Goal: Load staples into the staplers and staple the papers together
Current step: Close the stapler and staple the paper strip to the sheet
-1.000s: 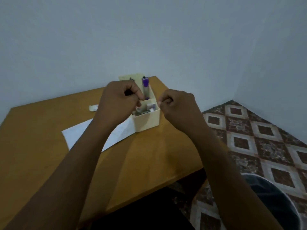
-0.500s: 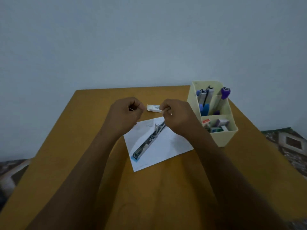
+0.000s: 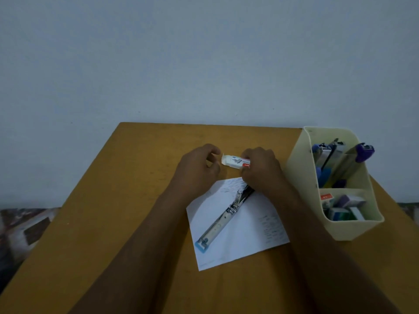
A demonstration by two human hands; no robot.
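Currently: stapler [image 3: 221, 219] lies swung open flat on the paper [image 3: 247, 241], running diagonally. Its blue end is at the sheet's near-left edge, and its other end goes under the right hand at the sheet's far edge. Staple box [image 3: 234, 161], white with a red label, sits just beyond the paper's far edge. Right hand [image 3: 260, 172] grips the box's right end, fingers curled over it. Left hand [image 3: 196, 172] is beyond the paper's far-left corner, just beside the box's open flap, fingers curled with thumb and forefinger close together — can't tell if it pinches anything or touches the flap. Cream organizer [image 3: 349, 230] stands right of the paper — two more staplers, one blue [image 3: 322, 152] and one purple [image 3: 362, 151], upright in its far compartment, small boxes [image 3: 342, 207] in its near one. Paper lies angled on the wooden table [image 3: 113, 223], faint print along its right side.
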